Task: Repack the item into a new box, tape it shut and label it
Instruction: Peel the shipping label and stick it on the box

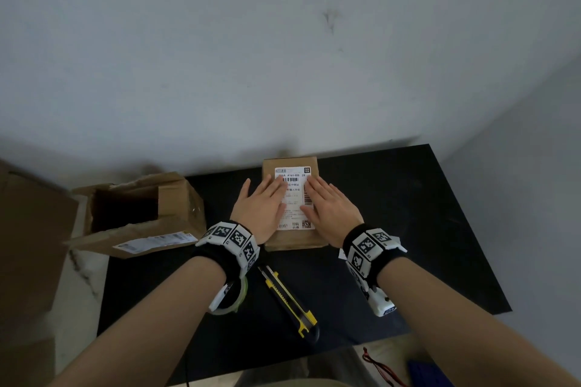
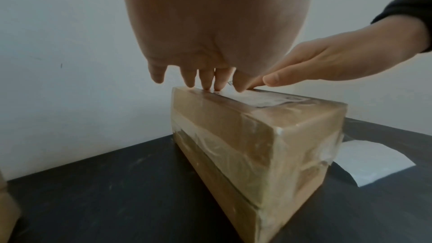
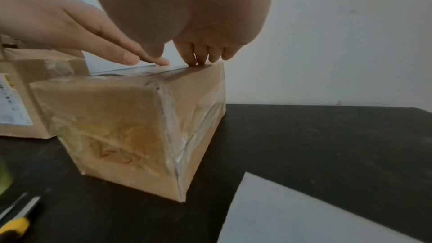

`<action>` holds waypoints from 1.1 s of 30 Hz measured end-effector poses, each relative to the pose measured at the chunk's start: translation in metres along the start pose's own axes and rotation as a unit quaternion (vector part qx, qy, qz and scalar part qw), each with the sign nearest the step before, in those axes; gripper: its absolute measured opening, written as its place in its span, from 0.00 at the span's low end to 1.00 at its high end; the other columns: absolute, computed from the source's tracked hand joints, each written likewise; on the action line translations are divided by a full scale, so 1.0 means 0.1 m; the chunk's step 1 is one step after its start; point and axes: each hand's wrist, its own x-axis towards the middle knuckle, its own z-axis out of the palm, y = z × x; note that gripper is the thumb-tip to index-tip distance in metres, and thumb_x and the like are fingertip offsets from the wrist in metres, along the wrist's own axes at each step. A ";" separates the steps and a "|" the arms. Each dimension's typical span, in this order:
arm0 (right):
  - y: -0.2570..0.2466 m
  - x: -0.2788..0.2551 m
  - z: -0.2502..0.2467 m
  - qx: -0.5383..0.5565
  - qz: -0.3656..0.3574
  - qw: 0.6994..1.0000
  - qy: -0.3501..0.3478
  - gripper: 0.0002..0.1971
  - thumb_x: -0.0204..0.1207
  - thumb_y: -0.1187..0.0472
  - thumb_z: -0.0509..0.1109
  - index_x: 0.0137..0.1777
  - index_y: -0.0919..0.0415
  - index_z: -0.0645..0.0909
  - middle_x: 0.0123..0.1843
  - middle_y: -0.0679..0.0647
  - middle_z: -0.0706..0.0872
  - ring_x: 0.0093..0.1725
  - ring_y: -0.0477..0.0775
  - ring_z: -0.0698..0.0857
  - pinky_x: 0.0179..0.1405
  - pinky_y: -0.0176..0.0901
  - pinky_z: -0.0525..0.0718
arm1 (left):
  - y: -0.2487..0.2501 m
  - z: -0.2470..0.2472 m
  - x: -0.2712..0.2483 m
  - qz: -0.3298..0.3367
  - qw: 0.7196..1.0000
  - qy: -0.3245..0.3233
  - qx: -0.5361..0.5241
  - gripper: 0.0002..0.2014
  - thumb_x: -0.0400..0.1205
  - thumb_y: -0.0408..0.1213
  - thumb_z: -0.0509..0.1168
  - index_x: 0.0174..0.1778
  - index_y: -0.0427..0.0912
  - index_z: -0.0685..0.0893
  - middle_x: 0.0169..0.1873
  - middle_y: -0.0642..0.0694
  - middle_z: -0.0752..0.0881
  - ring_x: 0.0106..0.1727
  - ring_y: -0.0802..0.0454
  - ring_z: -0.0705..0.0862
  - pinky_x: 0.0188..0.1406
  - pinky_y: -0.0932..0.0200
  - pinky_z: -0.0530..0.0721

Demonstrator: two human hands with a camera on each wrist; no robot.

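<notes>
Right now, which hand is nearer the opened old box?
Left. The left hand presses the label on the side toward the opened box; the right hand presses the far side.

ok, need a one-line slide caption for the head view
Both hands, left hand and right hand, press a shipping label flat onto the taped box; utility knife lies nearby.

**Lighting and picture quality**

Light: dim, soft and cool; source unseen. Shadows: a faint smear on the wall behind the taped box (image 1: 294, 204). Glare: pale sheen on the box's tape in both wrist views. Distortion: wide-angle bending left of the box in the head view. Blur: both wrist views soft; the knife (image 3: 16, 221) near the box smeared.
</notes>
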 end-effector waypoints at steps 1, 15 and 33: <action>0.01 0.05 -0.02 0.000 0.000 1.000 0.000 0.30 0.86 0.45 0.45 0.83 0.59 0.46 0.85 0.52 0.46 0.84 0.48 0.46 0.80 0.41 0.42 | -0.02 -0.02 0.04 -0.002 1.000 -0.004 -0.004 0.27 0.88 0.48 0.42 0.83 0.47 0.47 0.83 0.52 0.48 0.83 0.54 0.44 0.81 0.43 0.41; -0.12 0.42 -0.08 -0.005 -0.042 0.999 0.008 0.29 0.86 0.49 0.46 0.83 0.62 0.48 0.85 0.56 0.47 0.84 0.50 0.46 0.80 0.42 0.41 | -0.24 -0.16 0.33 0.002 0.996 -0.077 -0.041 0.40 0.80 0.63 0.53 0.82 0.53 0.42 0.82 0.59 0.41 0.82 0.55 0.38 0.79 0.36 0.39; -0.15 0.04 0.00 -0.003 -0.059 0.998 -0.013 0.28 0.87 0.51 0.45 0.83 0.60 0.45 0.85 0.55 0.47 0.84 0.49 0.45 0.78 0.39 0.38 | -0.26 -0.10 0.32 0.002 0.996 -0.074 -0.054 0.40 0.81 0.62 0.54 0.82 0.53 0.40 0.82 0.57 0.38 0.82 0.54 0.36 0.80 0.36 0.40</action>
